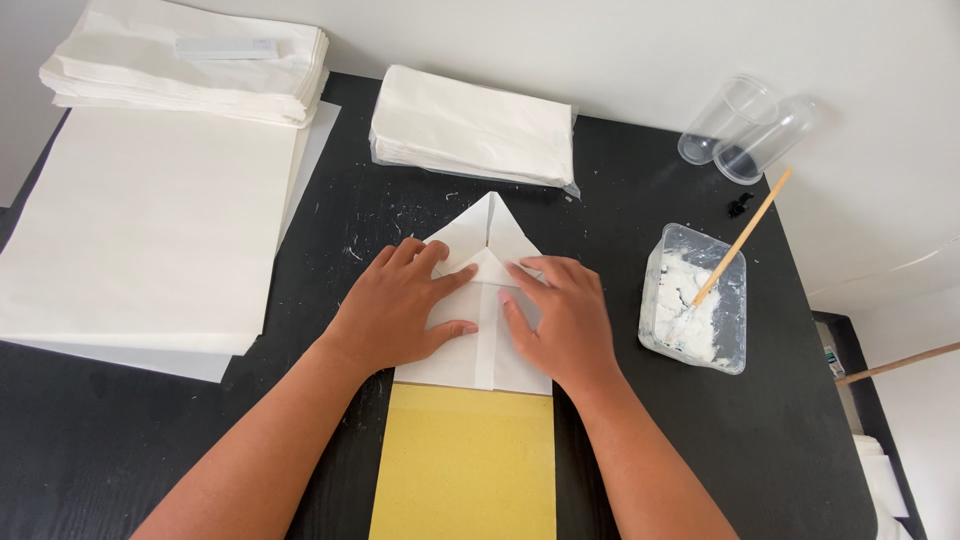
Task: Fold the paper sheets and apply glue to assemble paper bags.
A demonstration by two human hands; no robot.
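A black worktop, flecked with dried white specks, sits against a pale wall, and everything you need is laid around the middle of it. Your left hand and right hand both lie flat on the folded white paper, palms down and fingers spread. Neither has a closed grip on anything; you are pressing, not grasping. The fingertips of both hands meet at the small triangular flap in the centre, which pins the creases while the pointed top of the fold sticks out just beyond your fingers.

Under your wrists the paper overlaps a yellow card, which runs back towards you and seems to serve as a firm backing.

To the right of your right hand, near but apart, stands a clear plastic tub of white paste with a wooden stick leaning in it, within easy reach of that hand. Beyond it two clear plastic cups lie on their sides.

Directly beyond your fingertips rests a stack of folded white paper pieces. To the left of your left hand lie large flat white sheets, and beyond them another pile of white paper, out of the way of the pressing.
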